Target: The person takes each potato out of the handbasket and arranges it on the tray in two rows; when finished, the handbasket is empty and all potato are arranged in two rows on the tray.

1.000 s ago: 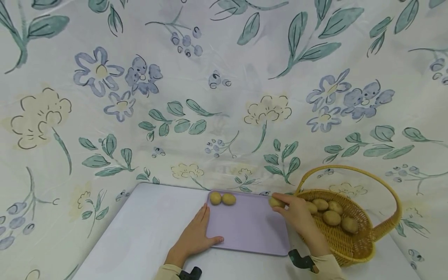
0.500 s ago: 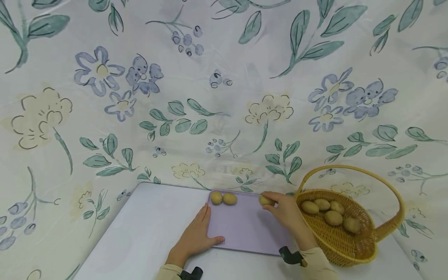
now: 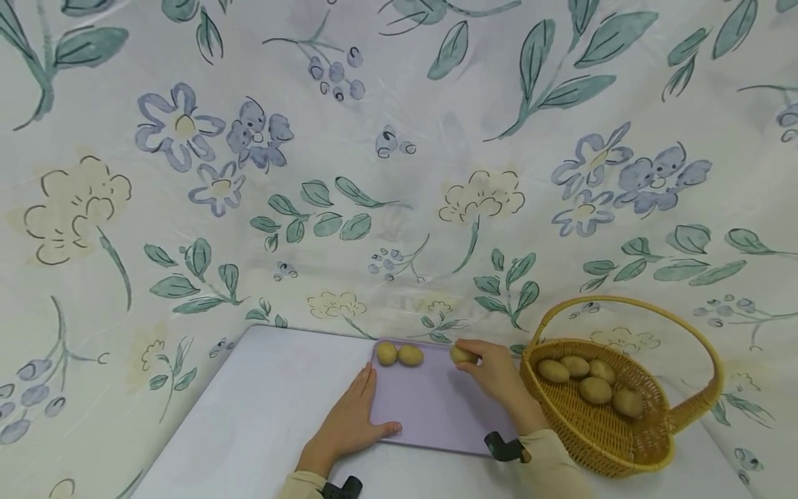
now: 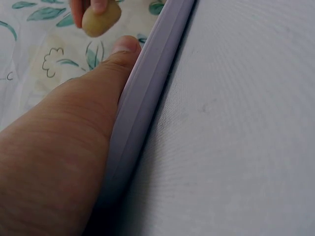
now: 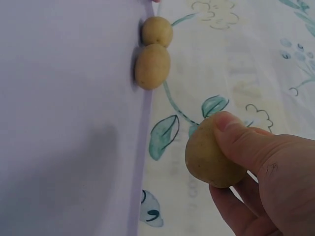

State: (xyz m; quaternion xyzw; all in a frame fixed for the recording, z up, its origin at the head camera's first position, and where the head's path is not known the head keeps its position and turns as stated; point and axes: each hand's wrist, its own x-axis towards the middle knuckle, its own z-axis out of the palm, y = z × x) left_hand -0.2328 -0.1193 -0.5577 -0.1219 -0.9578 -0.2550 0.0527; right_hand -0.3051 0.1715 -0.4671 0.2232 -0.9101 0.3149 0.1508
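My right hand point(image 3: 499, 378) pinches a potato point(image 5: 210, 156) between thumb and fingers, held above the far side of the lilac tray point(image 3: 430, 409). In the right wrist view the potato is apart from the two potatoes point(image 5: 153, 66) that sit against each other at the tray's far left corner. My left hand point(image 3: 346, 419) lies along the tray's left edge with its fingers fairly straight and the thumb over the near rim. In the left wrist view the thumb point(image 4: 110, 69) rests at the tray's raised rim point(image 4: 152, 73).
A yellow wicker basket point(image 3: 607, 436) with a tall arched handle stands right of the tray, close to my right forearm. Several potatoes point(image 3: 595, 389) lie in it. The white table point(image 3: 249, 395) extends left of the tray. Floral cloth point(image 3: 399, 173) hangs behind.
My right hand has carried the potato leftward from beside the basket to over the tray's far side. The left hand stays at the tray's edge, and the two potatoes have not moved.
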